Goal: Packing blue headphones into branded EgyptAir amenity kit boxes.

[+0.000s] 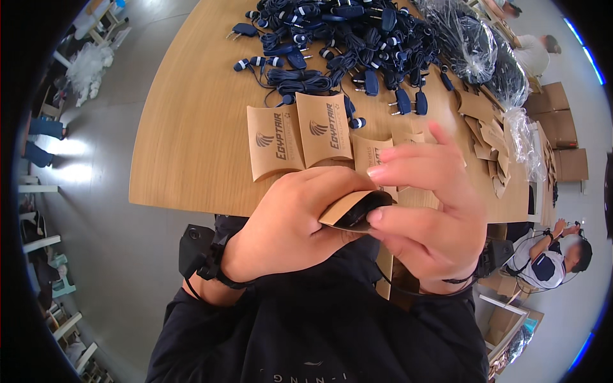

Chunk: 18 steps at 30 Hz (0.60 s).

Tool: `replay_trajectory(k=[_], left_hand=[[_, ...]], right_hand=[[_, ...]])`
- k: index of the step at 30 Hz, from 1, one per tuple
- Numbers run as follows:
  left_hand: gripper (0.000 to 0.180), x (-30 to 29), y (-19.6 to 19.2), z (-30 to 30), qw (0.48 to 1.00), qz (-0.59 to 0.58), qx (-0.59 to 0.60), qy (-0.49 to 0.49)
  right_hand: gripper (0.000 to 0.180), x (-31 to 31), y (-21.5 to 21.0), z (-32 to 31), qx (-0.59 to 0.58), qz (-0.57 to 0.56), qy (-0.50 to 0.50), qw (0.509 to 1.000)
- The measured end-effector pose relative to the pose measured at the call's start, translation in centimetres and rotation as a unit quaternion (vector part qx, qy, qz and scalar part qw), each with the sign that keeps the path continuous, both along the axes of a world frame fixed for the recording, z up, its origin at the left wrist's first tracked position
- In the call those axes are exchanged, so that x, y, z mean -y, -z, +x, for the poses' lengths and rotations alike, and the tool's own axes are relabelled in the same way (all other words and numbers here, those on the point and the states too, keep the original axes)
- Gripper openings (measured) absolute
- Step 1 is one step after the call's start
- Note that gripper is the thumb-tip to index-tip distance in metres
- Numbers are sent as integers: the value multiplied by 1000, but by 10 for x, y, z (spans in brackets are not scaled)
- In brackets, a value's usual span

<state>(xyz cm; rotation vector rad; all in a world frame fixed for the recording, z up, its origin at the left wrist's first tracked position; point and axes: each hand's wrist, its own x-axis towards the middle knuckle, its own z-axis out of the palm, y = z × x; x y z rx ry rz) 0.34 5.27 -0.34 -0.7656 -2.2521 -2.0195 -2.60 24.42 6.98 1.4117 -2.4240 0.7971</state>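
Note:
A brown card pillow box [345, 209] is in my left hand [290, 214], whose fingers wrap round it with its open end turned to the right. Something dark shows inside the box; its kind cannot be made out. My right hand [434, 207] is at that open end, thumb and index finger on the lower edge of the mouth, the other fingers raised and apart. Just beyond my hands lie a closed pillow box [268, 153] and a second one [324, 131] beside it. Another pillow box [370, 153] is partly hidden behind my right fingers.
Dark blue wired earphones [357, 45] with plugs heap up at the far side of the wooden table [179, 127]. Loose brown card boxes [488, 137] pile at the right, near clear plastic bags [466, 38]. A co-worker [555, 258] sits at the right; cartons [555, 118] stand behind.

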Motion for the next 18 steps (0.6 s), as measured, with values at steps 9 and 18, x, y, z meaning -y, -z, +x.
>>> replay_trajectory(k=[9,18], left_hand=[[36,2,-4,-2,1000,18,-10,7],[38,2,-1,3,1000,5,-18,19]], right_hand=[[14,2,0,-2,9,27,19,999],[14,8,8,6,22,-14,-16,1000]])
